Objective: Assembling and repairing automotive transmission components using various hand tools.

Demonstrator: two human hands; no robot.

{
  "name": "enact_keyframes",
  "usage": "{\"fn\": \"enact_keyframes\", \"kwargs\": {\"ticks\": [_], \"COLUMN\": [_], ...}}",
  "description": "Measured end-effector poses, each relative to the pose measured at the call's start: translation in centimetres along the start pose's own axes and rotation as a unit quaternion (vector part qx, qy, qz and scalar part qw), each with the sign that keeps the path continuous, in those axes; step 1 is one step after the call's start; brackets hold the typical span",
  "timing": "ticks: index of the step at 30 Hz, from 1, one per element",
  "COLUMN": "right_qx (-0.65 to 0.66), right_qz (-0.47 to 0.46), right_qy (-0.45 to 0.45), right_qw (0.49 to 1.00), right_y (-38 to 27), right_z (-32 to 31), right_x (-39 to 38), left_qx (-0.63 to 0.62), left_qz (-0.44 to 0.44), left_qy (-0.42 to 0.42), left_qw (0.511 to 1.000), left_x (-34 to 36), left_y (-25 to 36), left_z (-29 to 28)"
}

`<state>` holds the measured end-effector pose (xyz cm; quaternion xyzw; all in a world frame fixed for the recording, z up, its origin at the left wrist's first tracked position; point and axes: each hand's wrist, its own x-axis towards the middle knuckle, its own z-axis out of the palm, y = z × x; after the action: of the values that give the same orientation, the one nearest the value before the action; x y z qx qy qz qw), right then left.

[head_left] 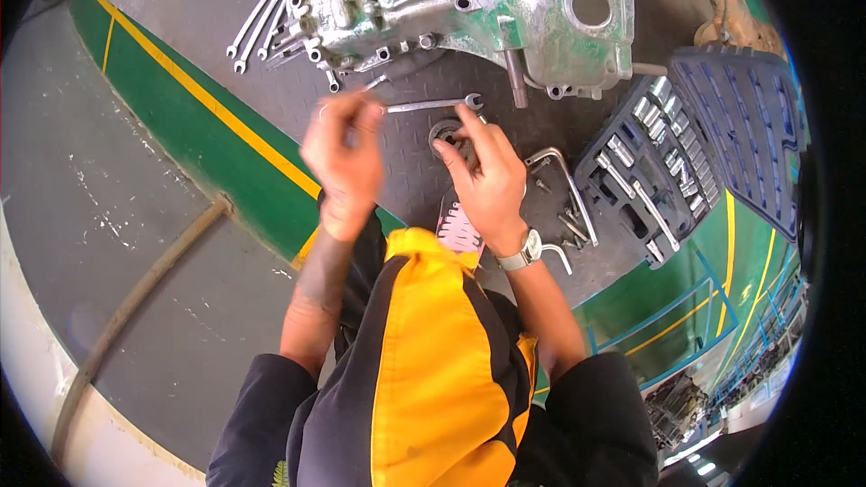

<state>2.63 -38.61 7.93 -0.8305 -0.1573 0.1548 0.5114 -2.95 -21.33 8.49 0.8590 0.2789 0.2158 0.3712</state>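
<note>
Silver metal marks the slender combination wrench (419, 107), which lies nearly level at upper centre on a dark, diamond-patterned work surface (401, 167). Left hand (347, 158): blurred, fingers curled over the wrench's left part; whether they grip it cannot be told. Right hand (487, 167): index finger and thumb parted, the index fingertip just beside the wrench's forked right end, contact uncertain. The round, dark metal ring (437, 133) lies below that end, between this thumb and index finger and partly hidden by them; a grip on it cannot be confirmed. Top centre, a worn green-and-silver cast-metal housing (483, 18); upper left, three silver wrenches (260, 28) side by side; right of centre, a bent silver bar (576, 197) and, beyond it, a dark plastic socket case (622, 209) with its lid raised
</note>
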Motion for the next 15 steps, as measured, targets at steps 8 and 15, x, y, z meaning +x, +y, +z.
{"fn": "enact_keyframes", "kwargs": {"ticks": [8, 15], "right_qx": [-0.112, 0.414], "right_qz": [0.205, 0.751], "right_qy": [-0.02, 0.034], "right_qw": [0.972, 0.513], "right_y": [8.3, 14.8], "right_z": [-4.6, -10.1], "right_x": [-12.9, -23.3], "left_qx": [0.049, -0.009], "left_qz": [0.064, -0.008], "left_qy": [-0.015, -0.06], "left_qw": [0.997, 0.998], "left_x": [4.5, 4.1], "left_y": [-1.0, -1.6], "left_z": [1.6, 2.5]}}
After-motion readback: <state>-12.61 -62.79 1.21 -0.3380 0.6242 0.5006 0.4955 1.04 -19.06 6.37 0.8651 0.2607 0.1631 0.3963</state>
